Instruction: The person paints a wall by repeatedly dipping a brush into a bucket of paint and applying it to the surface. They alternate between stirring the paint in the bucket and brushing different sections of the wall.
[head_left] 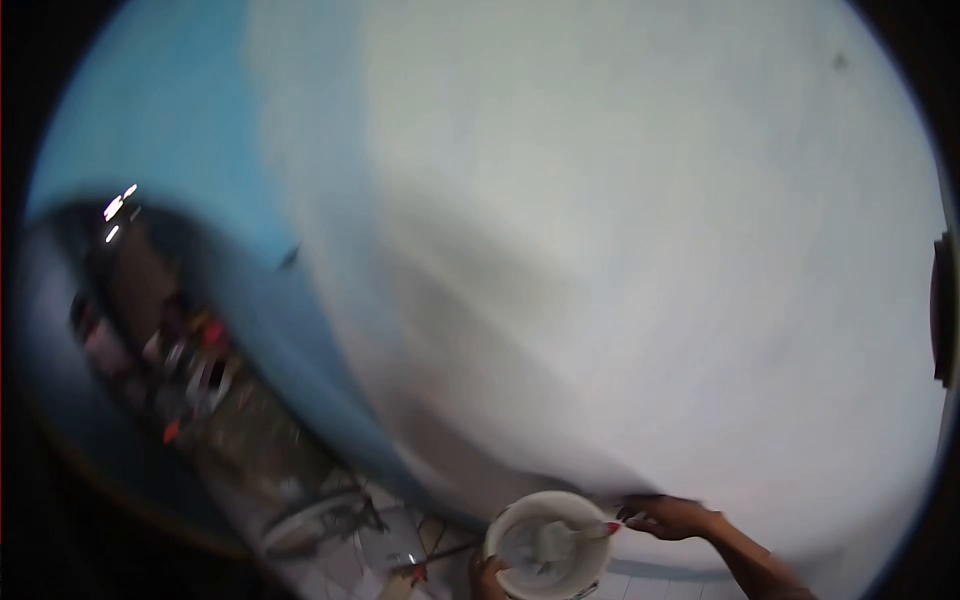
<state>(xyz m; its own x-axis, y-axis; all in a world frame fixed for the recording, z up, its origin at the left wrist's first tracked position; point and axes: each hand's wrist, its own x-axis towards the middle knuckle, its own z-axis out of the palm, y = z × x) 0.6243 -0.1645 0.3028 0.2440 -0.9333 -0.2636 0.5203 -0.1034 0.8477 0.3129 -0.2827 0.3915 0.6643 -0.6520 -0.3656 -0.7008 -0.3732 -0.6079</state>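
A white bucket (513, 518) is at the bottom of the view, with pale liquid inside. My left hand (487, 578) is closed on its left rim; only part of the hand shows. Resting in the bucket is a whitish tool (556, 541) with a red handle end (612, 527) at the right rim; its exact kind is unclear. My right hand (668, 517) is just right of that red end, fingers stretched towards it and apart. Whether the fingertips touch it is hard to see.
A large wall (620, 250) fills the view, whitish with a light blue area (190, 130) at left. Through a dark opening at left, blurred clutter (205, 370) shows. A round grey object (310, 522) and a thin stick (445, 556) lie near the tiled floor (655, 588).
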